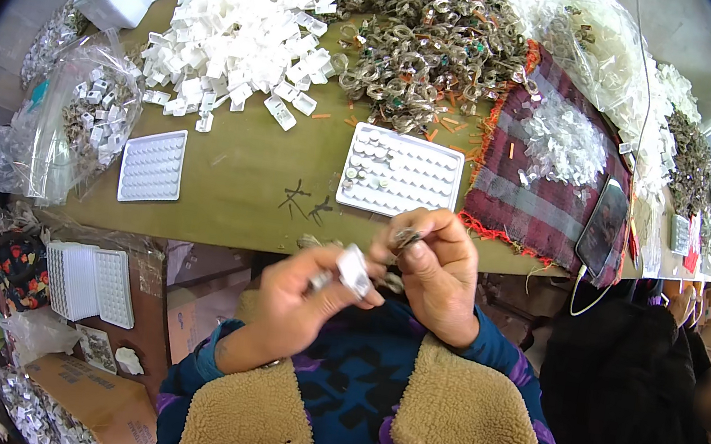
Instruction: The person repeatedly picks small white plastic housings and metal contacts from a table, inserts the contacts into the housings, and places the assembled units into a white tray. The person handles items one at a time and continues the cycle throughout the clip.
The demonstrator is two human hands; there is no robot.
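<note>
My left hand (pixel 302 294) is closed on a small white plastic housing (pixel 354 270), held just off the table's front edge. Close beside it, my right hand (pixel 437 274) pinches a small dark coiled piece (pixel 406 239), perhaps a cable loop, between thumb and fingers. Some blur covers the left fingers. Beyond the hands lies a white tray (pixel 348 196) with rows of round pockets, several holding small parts. Farther back are a heap of white plastic housings (pixel 237 33) and a heap of grey-brown coiled cables (pixel 426 41).
Left on the green table (pixel 236 169) is another white pocketed tray (pixel 152 166), beside a clear bag (pixel 61 117) of housings. At right, a plaid cloth (pixel 493 178) bears small clear parts (pixel 566 143) and a phone (pixel 602 228). A person in black (pixel 623 387) sits at my right.
</note>
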